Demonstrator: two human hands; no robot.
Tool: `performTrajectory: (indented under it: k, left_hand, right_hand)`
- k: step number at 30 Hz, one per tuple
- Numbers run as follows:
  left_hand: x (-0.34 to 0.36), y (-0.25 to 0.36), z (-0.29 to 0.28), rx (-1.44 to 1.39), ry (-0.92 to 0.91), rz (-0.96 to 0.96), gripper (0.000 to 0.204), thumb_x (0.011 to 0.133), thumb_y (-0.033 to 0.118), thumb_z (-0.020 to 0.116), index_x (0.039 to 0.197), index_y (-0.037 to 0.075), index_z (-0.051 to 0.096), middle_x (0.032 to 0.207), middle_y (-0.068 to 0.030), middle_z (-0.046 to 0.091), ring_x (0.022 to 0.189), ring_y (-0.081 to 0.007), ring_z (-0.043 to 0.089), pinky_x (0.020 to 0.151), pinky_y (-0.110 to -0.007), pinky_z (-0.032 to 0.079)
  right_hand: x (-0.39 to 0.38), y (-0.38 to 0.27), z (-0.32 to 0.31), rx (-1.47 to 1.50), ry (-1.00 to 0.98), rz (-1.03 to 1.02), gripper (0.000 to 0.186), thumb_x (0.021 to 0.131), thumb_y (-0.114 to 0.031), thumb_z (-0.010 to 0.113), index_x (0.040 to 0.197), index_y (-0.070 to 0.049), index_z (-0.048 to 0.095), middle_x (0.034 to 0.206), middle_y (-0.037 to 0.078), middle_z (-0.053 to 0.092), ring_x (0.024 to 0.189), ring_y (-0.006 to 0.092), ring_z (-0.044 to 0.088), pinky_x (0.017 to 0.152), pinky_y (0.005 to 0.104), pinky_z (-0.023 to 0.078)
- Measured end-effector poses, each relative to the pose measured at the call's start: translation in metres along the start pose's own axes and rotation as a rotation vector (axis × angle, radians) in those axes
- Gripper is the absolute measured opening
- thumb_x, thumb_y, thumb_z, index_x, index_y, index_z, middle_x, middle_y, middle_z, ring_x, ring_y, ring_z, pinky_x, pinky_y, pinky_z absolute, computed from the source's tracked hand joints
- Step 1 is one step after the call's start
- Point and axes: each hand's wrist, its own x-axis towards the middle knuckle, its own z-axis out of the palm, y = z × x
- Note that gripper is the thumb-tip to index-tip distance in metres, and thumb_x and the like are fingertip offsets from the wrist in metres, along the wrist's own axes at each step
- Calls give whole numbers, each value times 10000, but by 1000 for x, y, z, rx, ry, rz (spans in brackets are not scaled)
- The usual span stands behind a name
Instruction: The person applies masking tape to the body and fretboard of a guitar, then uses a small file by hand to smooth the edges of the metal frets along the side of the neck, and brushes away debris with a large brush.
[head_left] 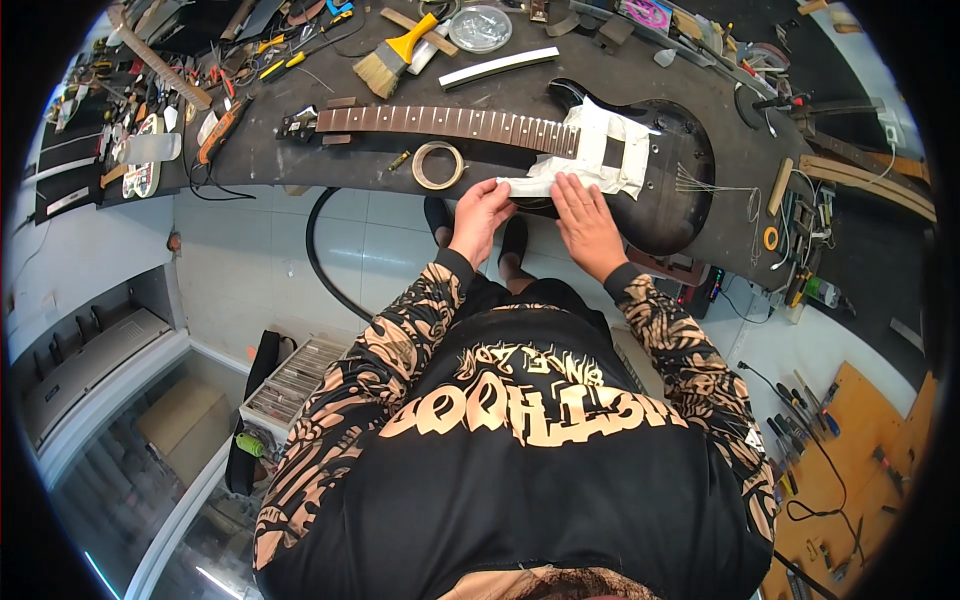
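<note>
A dark electric guitar (684,165) lies on the workbench, its neck (430,121) pointing left and its loose strings (720,186) fanned out at the right end. Whitish masking tape (625,170) covers the middle of the body around the pickup openings and the neck's end. At the near edge of the body, my left hand (479,216) pinches the left end of a tape strip (530,186). My right hand (588,222) lies with fingers stretched flat on the tape just to the right. A roll of tape (438,166) rests on the bench left of my hands.
Behind the guitar lie a yellow-handled brush (393,62), a white strip (499,67) and a clear round dish (480,29). An orange tool (222,130) with a cord sits at the left. Tools crowd the bench's far left. A black hose (318,255) curves below the bench edge.
</note>
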Motion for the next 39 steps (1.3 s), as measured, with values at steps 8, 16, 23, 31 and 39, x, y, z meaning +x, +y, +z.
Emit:
performTrajectory:
  k: [8,16,23,31,39]
  left_hand:
    - [1,10,2,189,-87,33,518,1077,166,776,1497,-21,537,1335,-133,718,1220,-217,712,1048,-393,607]
    - [-4,18,-1,269,-6,39,497,1080,158,764,1483,-29,542,1281,-146,748,1139,-217,751,989,-367,620]
    - [-29,74,-30,1524,409,910,254,916,73,779,1166,93,737,1200,-98,685,1262,-327,609,1033,-516,483]
    - [-39,103,-70,1860,111,959,232,903,124,816,1115,122,721,1227,-52,692,1346,-325,563,1110,-570,382]
    - [-133,90,-44,1459,-467,423,277,938,175,806,1180,74,717,1189,-84,703,1227,-311,614,1166,-481,354]
  right_hand:
    - [-12,-10,-14,26,82,-23,794,911,-96,749,1660,-234,521,1728,87,455,1623,329,393,1343,623,242]
    - [-10,-12,-23,-3,53,-7,822,888,-87,761,1661,-217,516,1715,107,462,1625,335,385,1351,621,226]
    - [3,-25,-26,64,145,174,709,892,-51,729,1579,-124,572,1626,115,526,1568,340,445,1356,623,216]
    - [35,-61,-42,415,250,90,581,935,-40,720,1504,-53,604,1367,146,634,1302,362,611,1206,525,440]
    - [27,-102,-33,1274,-43,351,296,1029,-163,770,1268,-5,697,1294,130,627,1067,235,658,964,367,556]
